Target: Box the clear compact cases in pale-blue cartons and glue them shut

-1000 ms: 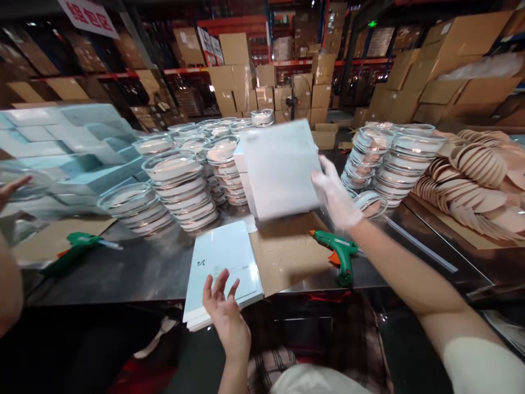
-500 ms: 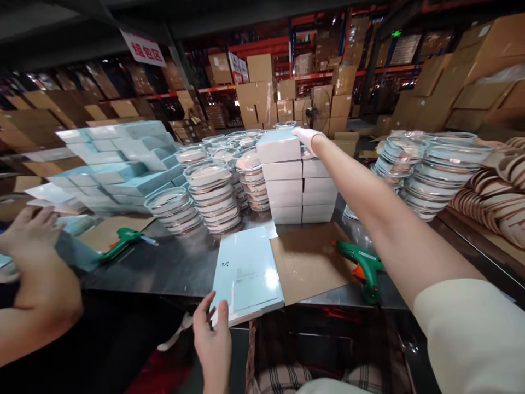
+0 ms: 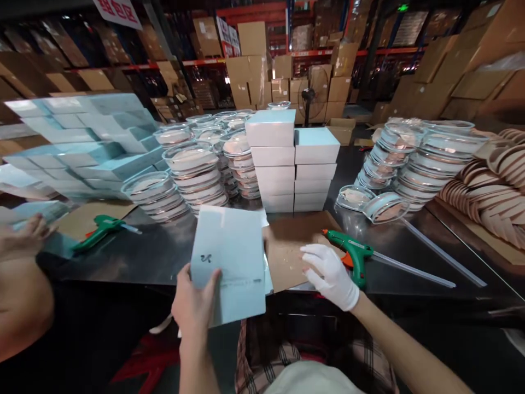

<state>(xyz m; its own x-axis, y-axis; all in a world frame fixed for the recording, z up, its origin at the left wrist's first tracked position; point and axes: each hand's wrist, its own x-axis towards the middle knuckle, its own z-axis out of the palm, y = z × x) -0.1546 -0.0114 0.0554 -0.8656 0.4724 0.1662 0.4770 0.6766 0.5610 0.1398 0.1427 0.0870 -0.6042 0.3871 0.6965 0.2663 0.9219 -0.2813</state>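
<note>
— What am I looking at, starting from the left edge of the bench?

— I'm seeing a co-worker's hand [image 3: 24, 236] resting at the left edge, beside a green hot-glue gun [image 3: 102, 230] lying on a brown cardboard sheet [image 3: 77, 219]. Behind it, pale blue flat boxes [image 3: 82, 142] are piling up, then stacks of clear round lidded dishes [image 3: 192, 175].

— And the hands I'm following?

— The bare left hand [image 3: 194, 306] is gripping a pale blue flat folded carton [image 3: 229, 262] by its lower left corner, thumb on top, lifting it tilted above the near edge of the steel bench [image 3: 156, 257]. More cartons seem to be lying underneath, though I can't tell how many.

— The other one?

— The white-gloved right hand [image 3: 332, 273] is lying open, palm down, on a second brown cardboard mat [image 3: 295, 241] at the near edge, holding nothing. A second green glue gun [image 3: 348, 254] is sitting just beside its fingers.

— What's worrying you?

— The carton is being held by one corner only, so I judge it could flex and slip off the near edge. The gloved fingers are also close to the glue gun's nozzle, which may be hot. Behind them, two stacks of white square boxes [image 3: 293, 164] are standing tall; a nudge could topple them.
</note>
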